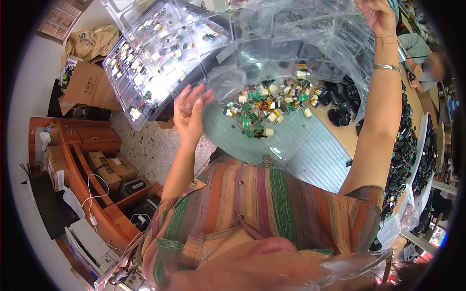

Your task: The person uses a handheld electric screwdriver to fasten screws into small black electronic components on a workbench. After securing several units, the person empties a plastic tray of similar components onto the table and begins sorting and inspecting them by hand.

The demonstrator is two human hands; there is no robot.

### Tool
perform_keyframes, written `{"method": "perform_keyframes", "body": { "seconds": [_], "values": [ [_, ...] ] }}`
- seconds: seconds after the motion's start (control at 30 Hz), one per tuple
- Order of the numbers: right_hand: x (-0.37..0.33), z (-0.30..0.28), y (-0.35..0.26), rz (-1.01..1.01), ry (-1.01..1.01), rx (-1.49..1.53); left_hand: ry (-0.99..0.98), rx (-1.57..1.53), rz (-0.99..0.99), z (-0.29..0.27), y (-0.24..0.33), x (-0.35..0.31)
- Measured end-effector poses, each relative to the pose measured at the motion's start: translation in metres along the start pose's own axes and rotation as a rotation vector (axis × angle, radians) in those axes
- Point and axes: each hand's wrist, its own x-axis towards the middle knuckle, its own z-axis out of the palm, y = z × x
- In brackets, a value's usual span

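Observation:
A large clear plastic tray point(252, 46) with moulded compartments is raised across the top of the view. My left hand point(189, 114) is at its near left edge, thumb in front, fingers hazy as if behind the plastic. My right hand point(378, 18) is lifted high at the far right, its fingers curled at the tray's right edge and partly cut off. Below the tray, a heap of small green circuit boards with white blocks, wires and yellow tape point(272, 104) lies on the grey ribbed mat point(320, 150).
Another clear tray point(141, 80), filled with similar parts, stands at the left. Black parts point(342, 99) lie right of the heap; more fill the tables at the far right. Cardboard boxes point(87, 85) and a wooden desk point(92, 140) are left. Another person point(422, 63) sits far right.

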Motion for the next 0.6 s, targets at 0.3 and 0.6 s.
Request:
{"method": "perform_keyframes", "body": {
  "seconds": [0.3,0.6],
  "values": [
    [0.0,0.016,-0.03,-0.046,-0.08,-0.035,0.009,-0.026,-0.005,-0.006,0.016,0.006],
    [-0.024,0.032,-0.066,-0.142,-0.117,-0.137,-0.024,-0.054,0.057,-0.005,0.025,0.015]
  ]
}}
